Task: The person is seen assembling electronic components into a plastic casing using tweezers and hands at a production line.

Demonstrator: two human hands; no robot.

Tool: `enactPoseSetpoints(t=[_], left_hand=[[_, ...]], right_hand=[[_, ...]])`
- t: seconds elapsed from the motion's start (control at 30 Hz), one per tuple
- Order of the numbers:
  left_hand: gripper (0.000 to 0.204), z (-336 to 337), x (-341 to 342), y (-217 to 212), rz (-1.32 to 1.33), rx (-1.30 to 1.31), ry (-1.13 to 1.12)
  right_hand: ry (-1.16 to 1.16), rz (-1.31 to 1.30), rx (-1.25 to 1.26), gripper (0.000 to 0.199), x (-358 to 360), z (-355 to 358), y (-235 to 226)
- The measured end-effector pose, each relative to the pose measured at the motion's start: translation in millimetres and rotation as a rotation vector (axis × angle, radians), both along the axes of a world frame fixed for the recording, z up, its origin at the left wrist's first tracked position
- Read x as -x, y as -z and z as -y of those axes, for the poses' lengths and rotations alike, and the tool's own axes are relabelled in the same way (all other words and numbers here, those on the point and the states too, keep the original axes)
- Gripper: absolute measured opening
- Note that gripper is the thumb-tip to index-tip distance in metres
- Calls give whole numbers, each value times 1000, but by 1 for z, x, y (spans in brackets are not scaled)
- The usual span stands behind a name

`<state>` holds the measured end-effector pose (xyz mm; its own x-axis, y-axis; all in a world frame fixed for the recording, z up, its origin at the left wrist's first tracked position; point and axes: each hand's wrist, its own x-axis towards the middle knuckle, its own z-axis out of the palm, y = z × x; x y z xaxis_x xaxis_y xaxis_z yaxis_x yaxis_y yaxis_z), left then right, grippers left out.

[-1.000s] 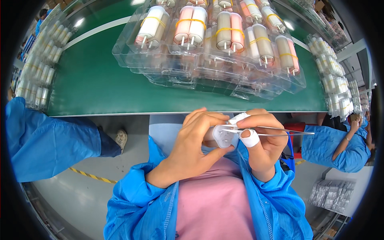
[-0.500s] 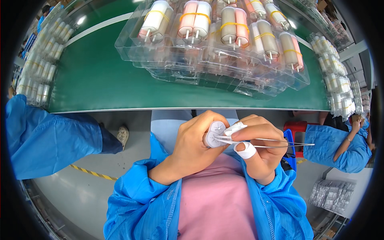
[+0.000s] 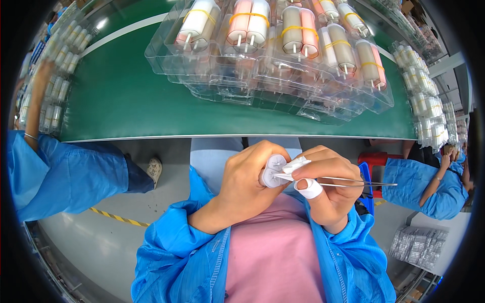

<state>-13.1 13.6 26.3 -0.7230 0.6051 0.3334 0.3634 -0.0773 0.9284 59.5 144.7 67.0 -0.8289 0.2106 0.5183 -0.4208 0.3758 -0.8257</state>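
Off the near edge of the smooth green tabletop (image 3: 116, 116), head view: a pale lavender-grey, two-lobed piece (image 3: 273, 165) sits above the lap, its ridged end face turned toward the right hand (image 3: 336, 199).
Left hand (image 3: 242, 177): the grip closes around the piece's sides, leaving the end face exposed; firm, even pressure there should stop it twisting.
Right hand: the grip pinches slim silver metal tweezers (image 3: 389, 184) between thumb and fingers, with a white wrap (image 3: 312, 190) on the thumb and another on the index finger.
Tweezer tips: they are at the end face, around the lower lobe; whether they nip anything is too small to tell.
Good handling: light, short movements from the fingers look best, with both wrists steady and the tips in line with the small features, so the face is not scratched.
Clear plastic trays (image 3: 172, 63): stacked on the tabletop, well apart from the hands, bearing white, pink and grey cylinders (image 3: 197, 22) paired by yellow bands (image 3: 248, 18).
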Motion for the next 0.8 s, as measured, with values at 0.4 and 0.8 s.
enactPoseSetpoints(t=[0.4,0.8], left_hand=[[32,1,0,-2,-27,-17,22],[31,-1,0,2,-52,5,0]], right_hand=[[-53,-61,-47,16,1,-4,-1],[-23,-36,-38,15,0,-3,1]])
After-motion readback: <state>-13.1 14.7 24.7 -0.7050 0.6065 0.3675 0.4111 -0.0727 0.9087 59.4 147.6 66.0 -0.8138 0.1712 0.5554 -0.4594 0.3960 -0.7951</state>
